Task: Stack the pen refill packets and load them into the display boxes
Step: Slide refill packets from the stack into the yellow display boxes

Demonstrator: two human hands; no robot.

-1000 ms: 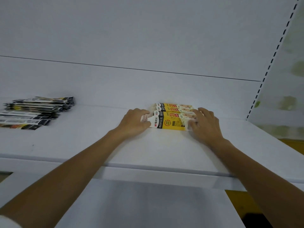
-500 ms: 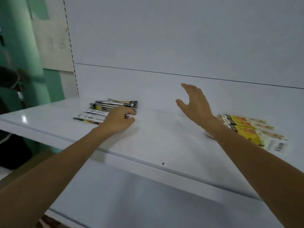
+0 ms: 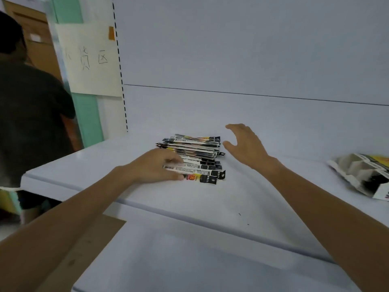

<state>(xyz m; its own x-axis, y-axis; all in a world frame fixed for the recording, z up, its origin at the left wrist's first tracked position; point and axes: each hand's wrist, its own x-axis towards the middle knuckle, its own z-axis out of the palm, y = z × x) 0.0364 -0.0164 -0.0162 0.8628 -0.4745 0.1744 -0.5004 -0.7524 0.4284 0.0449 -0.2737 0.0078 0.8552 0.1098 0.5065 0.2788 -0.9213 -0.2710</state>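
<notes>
A fanned pile of pen refill packets, black, white and yellow, lies on the white shelf in the middle of the view. My left hand rests on the pile's left end, fingers on the nearest packets. My right hand hovers just right of the pile with fingers spread, holding nothing. At the right edge the yellow and white display boxes lie on the shelf with their open compartments facing me.
A lower white shelf juts out below. A brown cardboard sheet lies at lower left. A person in a dark shirt stands at the left beside a green post with a paper sign.
Both hands left the display boxes and moved left to the packet pile. My left hand now lies on the pile, my right hand has come close to its right side. The view swung left.
</notes>
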